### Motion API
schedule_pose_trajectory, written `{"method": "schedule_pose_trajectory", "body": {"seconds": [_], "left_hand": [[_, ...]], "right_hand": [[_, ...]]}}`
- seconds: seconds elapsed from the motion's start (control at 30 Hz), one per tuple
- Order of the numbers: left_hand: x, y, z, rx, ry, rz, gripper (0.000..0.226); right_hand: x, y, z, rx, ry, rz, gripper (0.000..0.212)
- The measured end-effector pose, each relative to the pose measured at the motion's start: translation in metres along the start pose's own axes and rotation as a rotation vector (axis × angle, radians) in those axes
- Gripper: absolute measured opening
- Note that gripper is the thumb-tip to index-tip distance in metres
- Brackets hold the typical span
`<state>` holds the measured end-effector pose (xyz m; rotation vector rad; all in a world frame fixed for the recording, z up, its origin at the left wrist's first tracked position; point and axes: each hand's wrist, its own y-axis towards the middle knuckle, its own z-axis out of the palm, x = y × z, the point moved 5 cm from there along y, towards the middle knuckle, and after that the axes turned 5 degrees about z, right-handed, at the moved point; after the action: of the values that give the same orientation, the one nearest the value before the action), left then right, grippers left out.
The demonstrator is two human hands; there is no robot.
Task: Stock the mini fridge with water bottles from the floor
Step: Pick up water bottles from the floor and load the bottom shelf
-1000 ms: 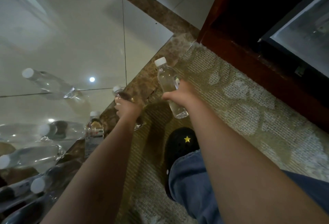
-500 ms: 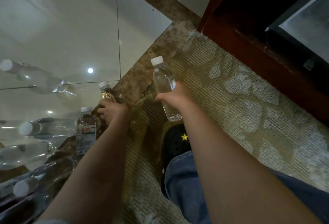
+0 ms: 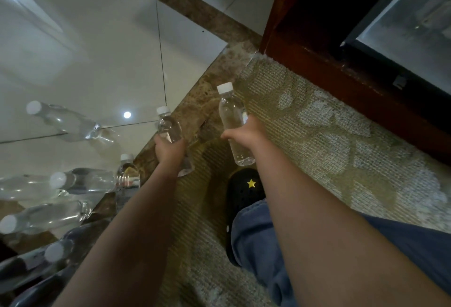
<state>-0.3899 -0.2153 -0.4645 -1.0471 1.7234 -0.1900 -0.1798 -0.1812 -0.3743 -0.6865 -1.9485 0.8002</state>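
Step in hand: two water bottles are held up off the floor, none yet stocked.
Left hand [image 3: 170, 151]: grip closed around a clear bottle [image 3: 168, 126], cap at 12 o'clock.
Right hand [image 3: 245, 133]: grip closed mid-body on a second bottle [image 3: 231, 116].
Mini fridge [image 3: 402, 28]: at 2 o'clock, well apart.
Next move: judged a carry toward the fridge.
Floor stock [image 3: 61, 121]: more bottles lie at 9 o'clock.

dim | ceiling-light glare on tile floor [image 3: 127, 114] | edges warped, soft
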Motion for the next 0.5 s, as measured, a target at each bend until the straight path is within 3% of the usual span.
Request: {"method": "schedule_pose_trajectory", "body": {"seconds": [0.33, 0.5], "left_hand": [[-0.094, -0.058, 0.013, 0.246, -0.326, 0.121, 0.053], [-0.143, -0.107, 0.02, 0.333, -0.311, 0.254, 0.06]], "right_hand": [[0.009, -0.044, -0.051, -0.205, 0.254, -0.043, 0.067], [0.03, -0.082, -0.091, -0.311, 0.313, -0.149, 0.067]]}}
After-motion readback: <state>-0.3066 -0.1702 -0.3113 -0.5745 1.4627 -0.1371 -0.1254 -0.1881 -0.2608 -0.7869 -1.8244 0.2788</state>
